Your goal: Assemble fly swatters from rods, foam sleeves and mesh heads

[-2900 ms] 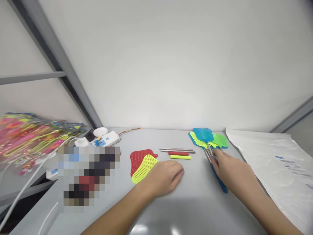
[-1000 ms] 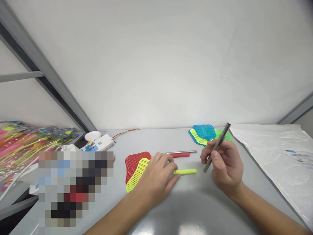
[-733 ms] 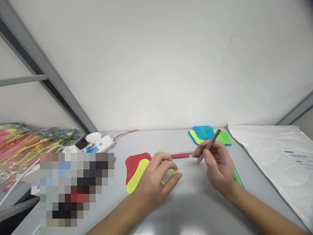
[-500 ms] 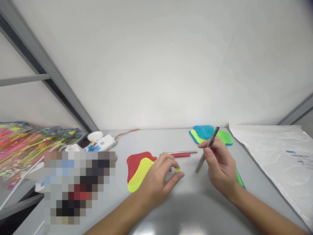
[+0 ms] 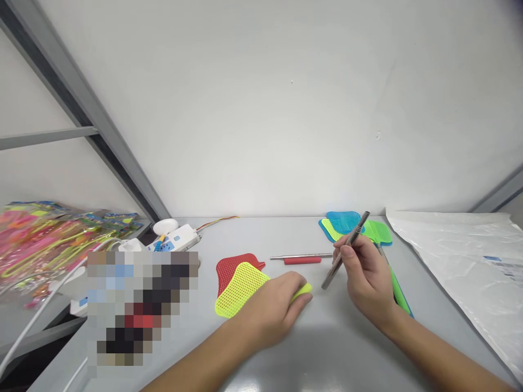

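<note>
My left hand [image 5: 269,310] is curled around a yellow foam tube [image 5: 303,292], with one end showing past the fingers. My right hand [image 5: 368,277] pinches a steel rod [image 5: 346,251], held tilted above the grey table [image 5: 261,359]. A red plastic fly swatter [image 5: 232,269] lies partly under a yellow one [image 5: 241,289], just left of my left hand. On the table between my hands lie a thinner metal rod [image 5: 300,256] and a red foam tube [image 5: 302,261]. Blue [image 5: 343,220] and green [image 5: 379,232] swatter heads lie beyond my right hand.
A crumpled plastic sheet [image 5: 453,256] with a printed label covers the right side. At the back left are a white power strip [image 5: 175,238] and a bag of colourful swatters [image 5: 49,239]. A pixelated patch [image 5: 143,305] hides part of the left table.
The yellow foam tube has gone from lying on the table to my left hand. My right hand has risen from the swatters and now holds the steel rod. The view has shifted slightly.
</note>
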Motion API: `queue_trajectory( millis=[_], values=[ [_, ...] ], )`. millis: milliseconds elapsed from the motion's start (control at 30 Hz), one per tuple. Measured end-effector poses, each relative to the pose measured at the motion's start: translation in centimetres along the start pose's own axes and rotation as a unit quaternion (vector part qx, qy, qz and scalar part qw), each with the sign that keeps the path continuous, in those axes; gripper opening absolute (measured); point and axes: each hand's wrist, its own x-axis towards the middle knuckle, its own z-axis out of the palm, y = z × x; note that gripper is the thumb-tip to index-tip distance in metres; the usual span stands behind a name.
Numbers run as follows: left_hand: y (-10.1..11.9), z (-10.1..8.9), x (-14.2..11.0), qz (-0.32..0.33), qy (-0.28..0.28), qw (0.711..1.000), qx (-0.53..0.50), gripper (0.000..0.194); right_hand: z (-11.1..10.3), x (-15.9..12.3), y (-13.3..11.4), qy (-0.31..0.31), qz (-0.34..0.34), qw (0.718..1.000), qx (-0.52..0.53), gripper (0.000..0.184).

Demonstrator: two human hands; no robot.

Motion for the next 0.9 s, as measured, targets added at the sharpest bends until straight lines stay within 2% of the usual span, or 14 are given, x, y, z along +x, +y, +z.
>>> queue_trajectory(
  millis=[133, 267, 433, 667, 733, 833, 900],
  values=[
    [0.4, 0.1, 0.1, -0.054, 0.028, 0.995, -0.076, 0.021, 0.2, -0.4, -0.7, 0.023, 0.034, 0.992, 0.115, 0.010],
    [0.9, 0.6, 0.0, -0.076, 0.004, 0.986, -0.150, 0.016, 0.3, -0.9, -1.4, 0.030, 0.013, 0.979, 0.203, 0.009],
    [1.3, 0.9, -0.2, -0.078, -0.011, 0.971, -0.227, 0.012, 0.5, -1.2, -1.3, 0.012, 0.008, 0.980, 0.196, 0.007],
    [1.2, 1.2, -0.3, -0.073, -0.003, 0.971, -0.229, 0.016, 0.5, -1.1, -1.6, -0.001, 0.046, 0.981, 0.188, 0.009],
    [1.1, 1.4, -0.5, -0.068, 0.001, 0.970, -0.235, 0.020, 0.6, -1.3, -1.9, -0.037, 0.045, 0.984, 0.170, 0.009],
    [1.2, 1.8, -0.7, -0.047, 0.017, 0.968, -0.248, 0.021, 1.1, -1.7, -2.2, -0.142, 0.052, 0.979, 0.138, 0.012],
    [1.3, 1.9, -0.9, -0.023, 0.027, 0.967, -0.252, 0.019, 1.4, -1.9, -2.4, -0.185, 0.059, 0.972, 0.131, 0.011]
  ],
)
